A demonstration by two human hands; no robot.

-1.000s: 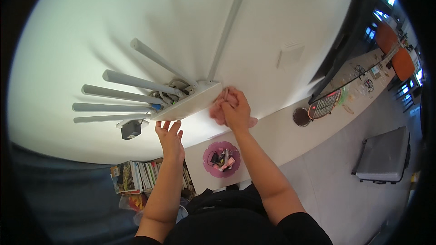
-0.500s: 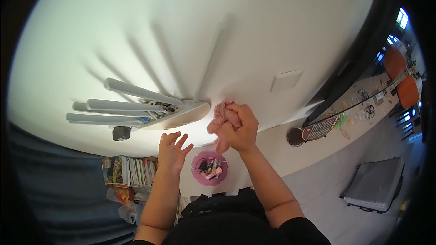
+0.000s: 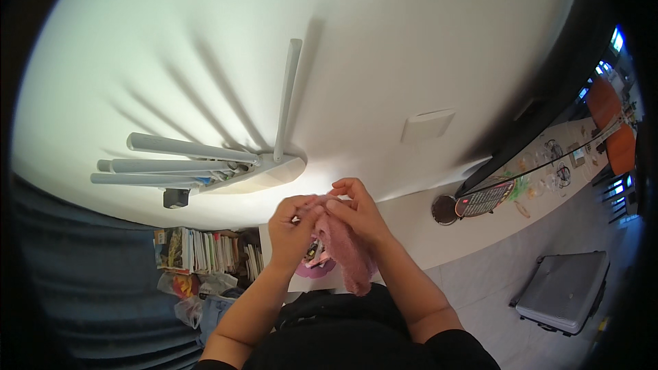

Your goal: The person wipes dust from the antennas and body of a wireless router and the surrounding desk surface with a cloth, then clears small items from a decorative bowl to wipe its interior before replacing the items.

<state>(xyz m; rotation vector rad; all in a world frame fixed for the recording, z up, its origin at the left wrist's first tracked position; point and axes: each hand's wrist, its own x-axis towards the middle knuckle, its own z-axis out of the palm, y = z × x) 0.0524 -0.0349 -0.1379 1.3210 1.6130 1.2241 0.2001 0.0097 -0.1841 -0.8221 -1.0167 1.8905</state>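
Both forearms come up from the lower edge and converge; hands meet mid-view, just below and right of the white router (image 3: 271, 176) on the wall. Left hand (image 3: 288, 229): fingers curled, thumb toward the right, closed on the top of the pink cloth (image 3: 347, 257). Right hand (image 3: 362, 218): thumb laid across toward the left, also gripping the cloth's top edge, fingers up behind. Cloth hangs from between my hands, lower end in front of my black shirt (image 3: 343, 329). Vs half a second ago: cloth bunched in my right only, left spread and bare; now both are on it and it drops long, covering much of the purple bowl (image 3: 314, 271).
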